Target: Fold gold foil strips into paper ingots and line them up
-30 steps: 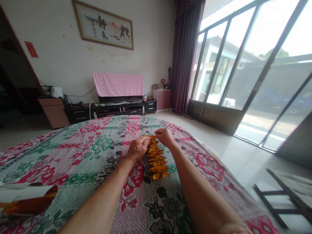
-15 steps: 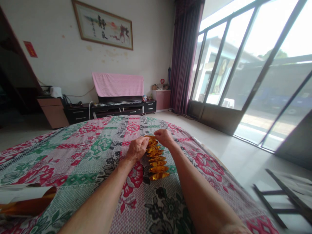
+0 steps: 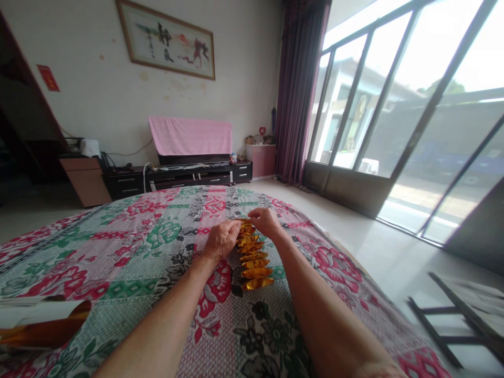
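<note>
Several folded gold foil pieces (image 3: 255, 262) lie in a row on the flowered tablecloth (image 3: 129, 247), running away from me between my forearms. My left hand (image 3: 223, 239) is closed at the left side of the row's far end, its thumb and fingers pinched against the foil. On the right side of that same end, my right hand (image 3: 266, 221) has its fingers curled together at the farthest piece. The fingertips of both hands are too small to make out fully.
Gold and white sheets (image 3: 43, 325) lie at the table's left edge. A dark-framed stool or chair (image 3: 452, 315) stands on the floor at right. Beyond the table are a black cabinet (image 3: 189, 177) and a pink cloth (image 3: 192, 136).
</note>
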Tool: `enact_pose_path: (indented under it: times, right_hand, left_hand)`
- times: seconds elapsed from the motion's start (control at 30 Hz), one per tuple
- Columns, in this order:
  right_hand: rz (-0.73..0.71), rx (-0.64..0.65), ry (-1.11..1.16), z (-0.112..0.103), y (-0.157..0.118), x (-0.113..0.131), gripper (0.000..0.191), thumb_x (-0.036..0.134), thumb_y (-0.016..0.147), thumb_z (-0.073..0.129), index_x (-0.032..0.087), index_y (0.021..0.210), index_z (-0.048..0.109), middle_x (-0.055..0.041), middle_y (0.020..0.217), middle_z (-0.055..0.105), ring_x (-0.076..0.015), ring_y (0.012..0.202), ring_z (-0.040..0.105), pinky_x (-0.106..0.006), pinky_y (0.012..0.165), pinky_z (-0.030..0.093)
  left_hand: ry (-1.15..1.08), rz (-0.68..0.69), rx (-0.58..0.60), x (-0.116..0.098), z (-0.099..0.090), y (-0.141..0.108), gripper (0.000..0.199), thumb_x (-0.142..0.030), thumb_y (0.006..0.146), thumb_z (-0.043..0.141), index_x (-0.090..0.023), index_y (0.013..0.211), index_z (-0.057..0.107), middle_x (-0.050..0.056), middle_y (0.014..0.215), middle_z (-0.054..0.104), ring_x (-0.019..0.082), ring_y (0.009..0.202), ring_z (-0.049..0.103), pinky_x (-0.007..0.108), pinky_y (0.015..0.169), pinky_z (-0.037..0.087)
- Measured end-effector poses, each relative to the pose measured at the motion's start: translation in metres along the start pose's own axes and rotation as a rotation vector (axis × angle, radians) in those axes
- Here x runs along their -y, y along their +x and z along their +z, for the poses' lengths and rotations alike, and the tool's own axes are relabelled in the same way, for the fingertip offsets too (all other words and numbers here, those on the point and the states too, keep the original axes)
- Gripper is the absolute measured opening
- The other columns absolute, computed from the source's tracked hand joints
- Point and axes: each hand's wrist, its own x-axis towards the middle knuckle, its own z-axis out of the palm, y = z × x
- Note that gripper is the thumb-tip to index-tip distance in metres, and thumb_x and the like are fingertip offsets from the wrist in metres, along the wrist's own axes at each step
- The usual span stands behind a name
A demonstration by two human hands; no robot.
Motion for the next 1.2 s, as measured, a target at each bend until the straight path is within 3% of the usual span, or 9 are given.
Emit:
enact_pose_path:
  times: [0.33,0.5,0.6,0.73,0.97,1.1,1.2]
  right_hand:
    - [-0.001,-0.015,0.015,-0.001,-0.001,0.001,0.022,0.023,0.070,0.054,0.021,0.082,0.072,0.0004,0.077,0.070,-0.0150,0.075,0.062,-0.019,0.069,0.043]
    - [0.027,-0.086,-0.010,-0.003,-0.002,0.001,0.027,0.027,0.075,0.047,0.018,0.076,0.072,-0.0017,0.070,0.068,-0.0154,0.072,0.062,-0.019,0.064,0.040]
    - [0.153,-0.127,-0.031,-0.002,-0.003,-0.003,0.029,0.027,0.076,0.045,0.017,0.080,0.072,-0.0040,0.074,0.069,-0.0168,0.076,0.062,-0.019,0.065,0.040]
    - [0.224,-0.122,-0.069,-0.001,-0.006,-0.011,0.029,0.022,0.076,0.045,0.018,0.085,0.072,-0.0066,0.081,0.071,-0.0190,0.083,0.063,-0.021,0.072,0.042]
    - [0.246,-0.090,-0.059,0.004,-0.009,-0.015,0.032,0.014,0.072,0.046,0.018,0.090,0.072,-0.0074,0.092,0.070,-0.0204,0.092,0.063,-0.024,0.082,0.043]
    - [0.267,-0.074,-0.042,0.000,-0.012,-0.016,0.036,0.012,0.071,0.046,0.016,0.095,0.071,-0.0069,0.096,0.070,-0.0195,0.094,0.062,-0.023,0.082,0.044]
    - [0.294,-0.057,-0.028,-0.008,-0.016,-0.015,0.036,0.010,0.068,0.046,0.015,0.093,0.071,-0.0065,0.088,0.071,-0.0193,0.088,0.064,-0.023,0.076,0.046]
  left_hand:
    - [0.004,-0.006,-0.017,0.002,0.001,0.001,0.033,-0.032,0.086,0.039,-0.018,0.096,0.067,0.006,0.096,0.069,0.018,0.090,0.063,0.025,0.080,0.047]
    - [-0.018,-0.031,-0.093,0.003,0.001,0.001,0.032,-0.032,0.086,0.039,-0.019,0.095,0.067,0.005,0.096,0.069,0.016,0.091,0.062,0.023,0.081,0.046]
    - [0.006,-0.121,-0.211,0.009,0.000,0.003,0.034,-0.032,0.086,0.037,-0.017,0.095,0.067,0.006,0.095,0.069,0.017,0.090,0.062,0.024,0.081,0.045]
    - [0.068,-0.349,-0.299,0.019,-0.002,0.007,0.038,-0.031,0.086,0.033,-0.015,0.091,0.067,0.008,0.088,0.070,0.018,0.082,0.063,0.026,0.075,0.045]
    - [0.230,-0.412,-0.169,0.027,0.000,0.008,0.032,-0.024,0.084,0.037,-0.018,0.087,0.068,0.005,0.079,0.070,0.015,0.075,0.062,0.022,0.069,0.042]
    - [0.313,-0.365,-0.098,0.029,0.002,0.006,0.031,-0.017,0.082,0.040,-0.019,0.098,0.066,0.006,0.096,0.069,0.016,0.090,0.062,0.022,0.078,0.043]
    - [0.371,-0.331,0.013,0.028,-0.003,0.002,0.035,-0.013,0.082,0.037,-0.015,0.104,0.064,0.008,0.101,0.067,0.016,0.094,0.061,0.023,0.083,0.043]
